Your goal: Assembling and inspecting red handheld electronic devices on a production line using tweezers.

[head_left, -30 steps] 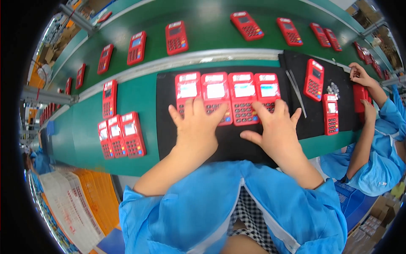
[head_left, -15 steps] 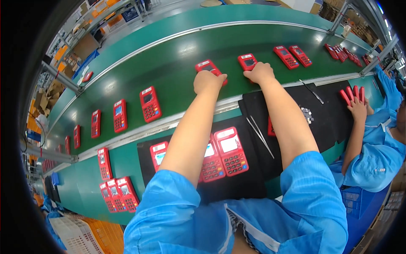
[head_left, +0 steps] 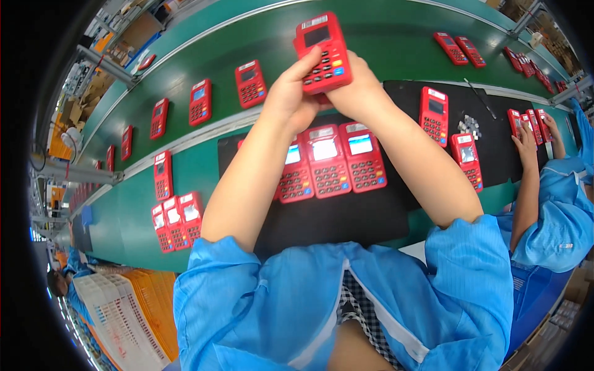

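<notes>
Drawn back from the green belt (head_left: 387,46) since the earlier head view, the left hand (head_left: 286,98) grasps a raised red plastic keypad terminal (head_left: 324,52) in its fingers, beyond matching terminals (head_left: 330,173) on a black mat (head_left: 328,222). The right hand (head_left: 357,86) touches that terminal's lower edge (fingers mostly hidden; I cannot tell their grip).

The two hands (head_left: 289,96) hold one red machine (head_left: 322,52), with red bits under it too hidden to count. On the worktop (head_left: 117,216), three machines (head_left: 327,162) show well in the middle row, plus part of a fourth. At left, three (head_left: 176,226) sit near the front edge and one (head_left: 163,175) near the back edge. At right are two (head_left: 434,117). Past the back edge: at least five (head_left: 200,102) left, two (head_left: 450,48) right, then a blurry bunch (head_left: 529,68).
</notes>
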### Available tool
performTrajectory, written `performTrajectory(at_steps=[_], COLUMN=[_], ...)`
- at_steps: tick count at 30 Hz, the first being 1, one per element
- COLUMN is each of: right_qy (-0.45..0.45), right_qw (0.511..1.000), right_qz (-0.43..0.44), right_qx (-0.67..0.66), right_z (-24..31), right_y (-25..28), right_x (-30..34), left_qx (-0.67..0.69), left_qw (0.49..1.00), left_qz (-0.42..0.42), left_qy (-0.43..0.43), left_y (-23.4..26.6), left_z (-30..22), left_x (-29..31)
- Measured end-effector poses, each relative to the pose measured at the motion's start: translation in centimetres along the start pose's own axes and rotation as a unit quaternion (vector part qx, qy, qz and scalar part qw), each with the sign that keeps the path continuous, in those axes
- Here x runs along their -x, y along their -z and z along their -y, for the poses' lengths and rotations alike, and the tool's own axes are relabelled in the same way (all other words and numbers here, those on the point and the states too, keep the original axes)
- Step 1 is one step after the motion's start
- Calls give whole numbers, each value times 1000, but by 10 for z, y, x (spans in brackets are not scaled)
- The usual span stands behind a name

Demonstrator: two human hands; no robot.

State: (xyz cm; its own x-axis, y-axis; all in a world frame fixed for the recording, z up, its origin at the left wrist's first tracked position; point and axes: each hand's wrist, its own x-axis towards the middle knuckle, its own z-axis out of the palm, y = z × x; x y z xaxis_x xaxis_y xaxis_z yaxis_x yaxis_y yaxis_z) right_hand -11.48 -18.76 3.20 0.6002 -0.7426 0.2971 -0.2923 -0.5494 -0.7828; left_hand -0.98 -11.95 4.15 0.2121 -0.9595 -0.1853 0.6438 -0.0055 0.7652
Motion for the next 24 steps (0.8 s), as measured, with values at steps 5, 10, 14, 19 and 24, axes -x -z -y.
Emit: performTrajectory(at_steps=[5, 10, 14, 19, 24], right_qy=[28, -99, -161, -288, -174], right_qw=[998, 960, 946, 954, 957], right_qz=[53, 13, -33, -78, -99], right_qx=[8, 260, 281, -25, -210], right_z=[26, 7, 10, -2, 9], right_y=[32, 34, 17, 22, 27], right_x=[110, 239, 259, 244, 247], left_qx=[-44, -145, -197, -111, -268], left_qw=[990, 970, 959, 986, 907], left_qz=[3, -108, -109, -24, -106], left_qy=[-134, -164, -171, -125, -305], left_y=[94, 155, 161, 183, 175], left_z=[-17, 26, 46, 25, 25], left_x=[114, 228, 233, 238, 259])
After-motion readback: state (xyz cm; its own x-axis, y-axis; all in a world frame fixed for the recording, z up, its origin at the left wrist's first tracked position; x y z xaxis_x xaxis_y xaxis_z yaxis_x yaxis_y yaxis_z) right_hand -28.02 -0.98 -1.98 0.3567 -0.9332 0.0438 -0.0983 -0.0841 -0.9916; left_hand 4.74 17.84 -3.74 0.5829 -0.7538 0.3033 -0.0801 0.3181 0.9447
